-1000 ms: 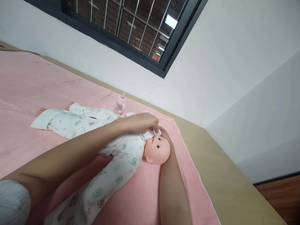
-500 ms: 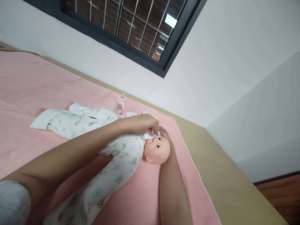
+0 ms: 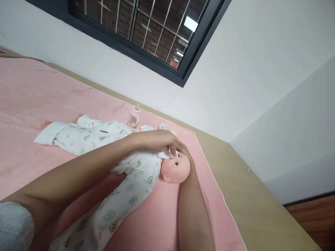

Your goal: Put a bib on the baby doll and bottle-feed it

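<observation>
A baby doll (image 3: 180, 170) in white printed clothes lies on its back on the pink sheet (image 3: 157, 216), its bald head to the right. My left hand (image 3: 163, 139) reaches across its chest, fingers pinching a white cloth (image 3: 165, 154) against the lower face. That cloth covers the mouth and partly hides one eye. On the head's far side, my right hand (image 3: 185, 150) curves round and steadies it; most of its palm and some fingers are hidden. One doll sleeve (image 3: 131, 195) stretches toward me beneath my left forearm.
Beyond the doll's body a pink baby bottle (image 3: 134, 116) stands upright near the wall. A small white packet or cloth (image 3: 166, 128) lies behind my left hand. Wooden board (image 3: 230, 181) borders the sheet on the right. A dark-framed window (image 3: 180, 75) is above.
My left hand has shifted slightly with the white cloth, which now covers the doll's mouth that showed before. My right hand stays at the head.
</observation>
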The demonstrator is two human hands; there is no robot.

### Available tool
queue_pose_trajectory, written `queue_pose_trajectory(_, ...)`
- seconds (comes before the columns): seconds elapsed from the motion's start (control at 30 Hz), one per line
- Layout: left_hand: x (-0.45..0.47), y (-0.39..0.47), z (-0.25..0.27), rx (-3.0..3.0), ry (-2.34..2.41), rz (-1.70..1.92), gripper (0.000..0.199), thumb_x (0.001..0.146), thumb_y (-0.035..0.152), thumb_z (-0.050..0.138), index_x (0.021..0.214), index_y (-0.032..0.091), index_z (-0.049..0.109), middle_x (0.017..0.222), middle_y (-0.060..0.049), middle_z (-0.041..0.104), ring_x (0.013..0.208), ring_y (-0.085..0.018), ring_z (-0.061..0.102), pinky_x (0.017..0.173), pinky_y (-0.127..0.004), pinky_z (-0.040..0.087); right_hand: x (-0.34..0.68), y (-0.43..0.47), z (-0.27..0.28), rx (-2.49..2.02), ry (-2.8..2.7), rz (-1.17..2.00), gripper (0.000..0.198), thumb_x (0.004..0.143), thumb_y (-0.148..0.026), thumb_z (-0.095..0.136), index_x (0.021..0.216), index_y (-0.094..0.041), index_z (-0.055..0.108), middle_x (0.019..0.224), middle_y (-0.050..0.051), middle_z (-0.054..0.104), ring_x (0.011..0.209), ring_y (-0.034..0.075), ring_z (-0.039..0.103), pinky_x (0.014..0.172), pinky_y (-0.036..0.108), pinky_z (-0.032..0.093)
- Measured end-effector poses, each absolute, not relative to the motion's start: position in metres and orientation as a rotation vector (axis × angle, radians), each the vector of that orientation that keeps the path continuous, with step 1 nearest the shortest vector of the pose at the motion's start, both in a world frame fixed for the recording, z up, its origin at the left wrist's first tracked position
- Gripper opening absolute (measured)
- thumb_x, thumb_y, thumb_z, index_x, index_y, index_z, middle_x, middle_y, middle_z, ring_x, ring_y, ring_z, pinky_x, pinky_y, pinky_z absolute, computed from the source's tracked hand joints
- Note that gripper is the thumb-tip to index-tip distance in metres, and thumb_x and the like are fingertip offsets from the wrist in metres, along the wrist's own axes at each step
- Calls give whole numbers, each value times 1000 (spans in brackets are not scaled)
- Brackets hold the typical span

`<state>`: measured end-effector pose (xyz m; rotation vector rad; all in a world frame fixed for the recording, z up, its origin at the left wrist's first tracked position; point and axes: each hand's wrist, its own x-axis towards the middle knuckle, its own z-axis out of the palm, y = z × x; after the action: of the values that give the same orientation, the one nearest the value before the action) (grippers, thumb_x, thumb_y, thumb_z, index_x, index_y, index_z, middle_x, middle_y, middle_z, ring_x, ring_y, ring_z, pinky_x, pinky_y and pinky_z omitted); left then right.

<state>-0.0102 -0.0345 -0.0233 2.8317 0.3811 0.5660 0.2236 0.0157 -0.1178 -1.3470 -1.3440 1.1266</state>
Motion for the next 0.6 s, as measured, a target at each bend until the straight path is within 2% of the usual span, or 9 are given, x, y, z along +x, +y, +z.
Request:
queue_pose_trajectory(0.07, -11, -35, -23, 2842, 370, 561, 44, 70, -5, 48, 82, 25, 78, 80, 0, 65, 71, -13, 55, 62, -24, 37, 223, 15, -118, -1347, -1324, 1149, 25, 71, -27, 73, 93, -20, 64, 84, 6, 73, 99, 25, 68, 92, 41, 51)
queue_pose_trajectory(0.17, -15, -35, -18, 2855, 415, 562, 41, 75, -2, 49, 86, 25, 78, 83, -1, 66, 75, -15, 56, 67, -25, 39, 222, 14, -117, -1330, -1293, 1183, 25, 71, -29, 74, 92, -21, 63, 83, 5, 73, 98, 24, 68, 92, 40, 51)
queue_pose_trajectory(0.3, -24, -39, -9, 2767, 499, 753, 37, 79, 3, 49, 94, 23, 77, 106, -5, 65, 100, -17, 59, 86, -27, 44, 223, 10, -113, -1286, -1277, 1221, 29, 70, -34, 75, 93, -20, 62, 86, 5, 72, 95, 23, 69, 90, 39, 52)
queue_pose_trajectory(0.43, -34, -40, -3, 2744, 630, 1021, 27, 79, 8, 51, 87, 21, 73, 129, -6, 56, 124, -22, 48, 104, -35, 39, 229, 6, -91, -1161, -1316, 1220, 37, 69, -39, 78, 99, -23, 63, 102, 5, 71, 98, 19, 68, 94, 36, 52)
queue_pose_trajectory(0.6, -47, -32, 2, 2800, 887, 971, 26, 81, 11, 48, 87, 20, 72, 127, -7, 59, 122, -25, 49, 104, -40, 38, 218, -11, -33, -979, -1548, 1078, 42, 71, -45, 79, 107, -27, 65, 127, 5, 63, 116, 21, 61, 102, 36, 48)
